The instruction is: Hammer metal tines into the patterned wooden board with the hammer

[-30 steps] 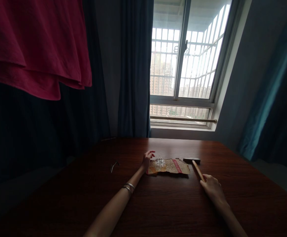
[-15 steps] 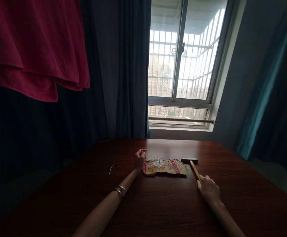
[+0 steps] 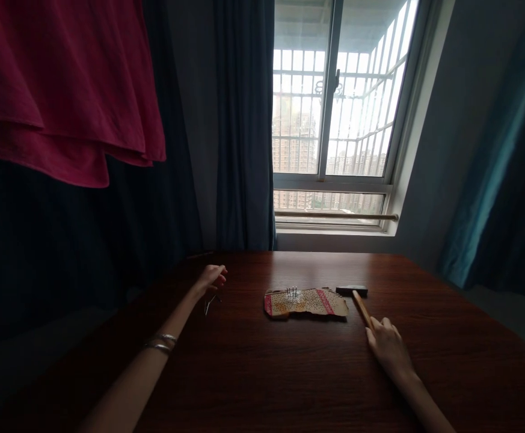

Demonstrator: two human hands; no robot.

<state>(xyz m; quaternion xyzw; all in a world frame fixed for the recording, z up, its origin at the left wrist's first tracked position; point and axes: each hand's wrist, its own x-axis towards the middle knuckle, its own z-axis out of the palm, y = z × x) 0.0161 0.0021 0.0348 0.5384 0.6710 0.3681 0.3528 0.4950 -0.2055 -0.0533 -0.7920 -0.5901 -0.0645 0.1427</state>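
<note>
A flat patterned board (image 3: pixel 306 302), tan with pink stripes, lies on the dark wooden table (image 3: pixel 289 373) and has a few nails (image 3: pixel 291 292) standing in it. My left hand (image 3: pixel 209 278) hovers over loose nails (image 3: pixel 210 303) at the table's left, fingers curled loosely with nothing seen in them. My right hand (image 3: pixel 387 348) rests on the table, closed round the wooden handle of a hammer (image 3: pixel 356 299) whose dark head lies just right of the board.
A window (image 3: pixel 334 114) with bars is behind the table, flanked by dark blue curtains (image 3: pixel 244 126). Red cloth (image 3: pixel 64 90) hangs at the upper left. The table's left edge falls into shadow.
My left hand has left the board's left end and moved left across the table to the loose nails. My right hand stays on the hammer handle.
</note>
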